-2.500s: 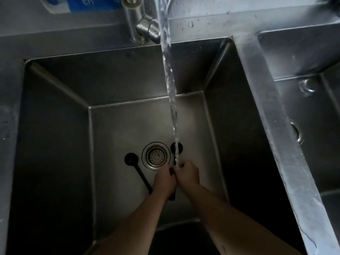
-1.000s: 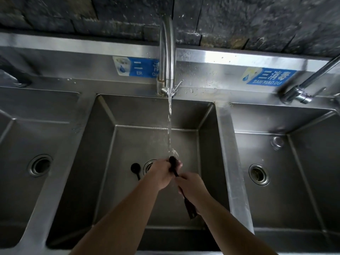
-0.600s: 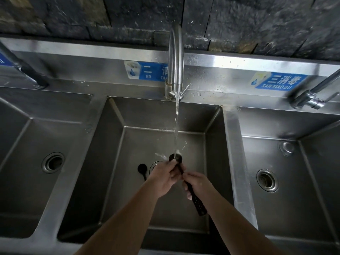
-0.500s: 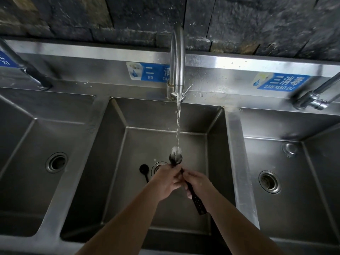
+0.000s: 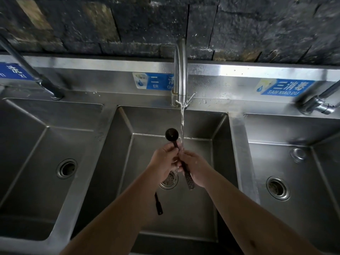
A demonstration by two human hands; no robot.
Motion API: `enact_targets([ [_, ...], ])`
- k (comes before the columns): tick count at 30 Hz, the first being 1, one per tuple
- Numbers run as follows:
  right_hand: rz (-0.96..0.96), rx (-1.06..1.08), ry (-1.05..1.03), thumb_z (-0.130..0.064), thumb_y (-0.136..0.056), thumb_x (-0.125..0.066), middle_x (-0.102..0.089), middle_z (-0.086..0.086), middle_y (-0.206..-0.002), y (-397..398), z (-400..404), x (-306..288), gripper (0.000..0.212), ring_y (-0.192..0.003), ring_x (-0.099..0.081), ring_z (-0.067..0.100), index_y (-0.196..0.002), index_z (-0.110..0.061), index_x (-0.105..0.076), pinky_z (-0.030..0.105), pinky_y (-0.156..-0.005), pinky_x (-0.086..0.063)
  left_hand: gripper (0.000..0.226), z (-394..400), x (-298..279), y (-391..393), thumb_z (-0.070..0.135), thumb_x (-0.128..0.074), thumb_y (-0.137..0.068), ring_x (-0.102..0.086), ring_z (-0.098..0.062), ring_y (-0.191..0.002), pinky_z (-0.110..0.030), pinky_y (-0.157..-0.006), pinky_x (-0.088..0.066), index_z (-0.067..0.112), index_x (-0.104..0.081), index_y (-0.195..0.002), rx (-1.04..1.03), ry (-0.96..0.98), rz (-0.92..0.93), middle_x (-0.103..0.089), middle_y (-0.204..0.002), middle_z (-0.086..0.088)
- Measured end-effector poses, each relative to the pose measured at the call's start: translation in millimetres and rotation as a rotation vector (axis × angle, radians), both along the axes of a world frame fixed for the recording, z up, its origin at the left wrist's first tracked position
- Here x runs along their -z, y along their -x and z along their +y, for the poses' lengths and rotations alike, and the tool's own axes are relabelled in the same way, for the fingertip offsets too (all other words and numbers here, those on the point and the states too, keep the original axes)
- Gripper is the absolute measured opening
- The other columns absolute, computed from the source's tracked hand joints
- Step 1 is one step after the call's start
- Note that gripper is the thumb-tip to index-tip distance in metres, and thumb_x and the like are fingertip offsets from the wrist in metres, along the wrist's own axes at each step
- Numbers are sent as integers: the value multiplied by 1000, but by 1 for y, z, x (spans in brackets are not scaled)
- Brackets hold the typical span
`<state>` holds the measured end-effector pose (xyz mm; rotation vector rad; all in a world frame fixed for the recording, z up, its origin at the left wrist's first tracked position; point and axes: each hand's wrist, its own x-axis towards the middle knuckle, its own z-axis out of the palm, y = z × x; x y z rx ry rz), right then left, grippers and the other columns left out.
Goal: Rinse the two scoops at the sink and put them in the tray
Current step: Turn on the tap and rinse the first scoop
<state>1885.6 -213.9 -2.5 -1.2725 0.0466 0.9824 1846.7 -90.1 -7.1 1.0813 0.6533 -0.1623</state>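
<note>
Scoop number one (image 5: 171, 134), black with a round bowl and a long handle, sits in both my hands above the middle basin (image 5: 217, 126) of the steel sink; its bowl points up toward the back wall of the basin and its handle runs down between my palms, the perforated end poking out below my right hand (image 5: 195, 169); my left hand (image 5: 164, 161) is closed around the upper handle just beneath the bowl, fingers curled over it; my right hand is closed on the lower handle, so both grips are firmly on the same scoop; the stream of water (image 5: 182, 124) falls from the curved tap (image 5: 181, 70) at the back edge and lands just right of the bowl, where my two hands meet; the bowl itself is beside the stream, and I cannot tell whether it touches it; the second scoop (image 5: 158, 204) lies on the floor of the same basin, toward the front edge, only its dark handle end showing past my left forearm; the drain (image 5: 170, 181) of the middle basin is partly hidden under my hands; empty basins flank it, each with its own drain; blue labels (image 5: 284, 87) are stuck along the steel backsplash, under a dark stone wall (image 5: 110, 24).
</note>
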Motion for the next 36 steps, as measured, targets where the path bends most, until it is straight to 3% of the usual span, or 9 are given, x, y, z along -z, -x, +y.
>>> enact_targets([
  [5, -2, 5, -15, -21, -104, -45, -58, 7, -69, -21, 22, -27, 26, -55, -48, 13, -93, -3, -61, 26, -53, -38, 24, 22, -21, -23, 6, -51, -96, -62, -16, -58, -32, -52, -48, 10, -68, -112, -43, -43, -89, -71, -85, -8],
  [10, -98, -13, -7, -28, -102, -49, -58, 5, -66, -42, 41, -56, 30, -52, -51, 11, -85, -7, -62, 22, -48, -42, 25, 45, -47, -47, 9, -55, -95, -67, -22, -78, -32, -55, -50, 15, -67, -115, -84, -82, -178, -75, -106, -8],
  [13, -141, 27, -30, -30, -101, -51, -61, 1, -62, -51, 47, -67, 33, -54, -51, 12, -80, -8, -64, 23, -48, -43, 25, 50, -59, -56, 10, -55, -92, -60, -21, -68, -31, -51, -46, 15, -68, -113, -95, -38, -257, -75, -105, -10],
  [18, -236, 87, -52, -7, -93, -60, -64, 9, -69, -45, 36, -60, 12, -58, -54, 17, -92, 3, -66, 25, -52, -46, 26, 38, -56, -55, 6, -50, -95, -57, -19, -62, -33, -54, -46, 10, -65, -116, -90, 20, -276, -70, -90, -10],
  [20, -408, 71, 100, -8, -87, -66, -67, 11, -69, -30, 25, -48, 8, -57, -57, 20, -90, -1, -69, 30, -54, -48, 27, 28, -46, -48, 4, -49, -96, -63, -21, -72, -36, -62, -51, 5, -63, -119, -114, 48, -209, -69, -93, -12],
  [22, -562, 36, 345, -19, -85, -69, -72, 5, -66, -13, 14, -33, 4, -55, -63, 17, -84, -19, -73, 28, -54, -53, 23, 15, -34, -36, 4, -50, -96, -62, -21, -72, -32, -60, -53, 2, -63, -115, -107, 76, -141, -65, -91, -14],
  [24, -454, 62, 410, -21, -87, -68, -72, 3, -65, 6, 2, -21, 7, -54, -63, 14, -82, -22, -74, 25, -51, -52, 15, 4, -19, -20, 8, -54, -94, -62, -21, -67, -32, -54, -51, 5, -65, -104, -57, 89, -91, -63, -85, -14],
  [29, -31, 88, 236, -17, -97, -58, -65, 9, -69, 46, -29, -6, 18, -54, -58, 15, -99, -3, -69, 25, -49, -46, 16, -18, 15, 14, 12, -59, -91, -62, -27, -65, -37, -55, -52, 10, -67, -78, 23, 162, 14, -65, -75, -13],
  [36, 261, 130, 73, -7, -97, -49, -63, 9, -65, 74, -52, 0, 18, -52, -56, 18, -102, 3, -64, 26, -46, -44, 16, -29, 38, 37, 6, -56, -93, -71, -21, -72, -33, -58, -56, 8, -71, -98, -98, 250, 118, -72, -81, -8],
])
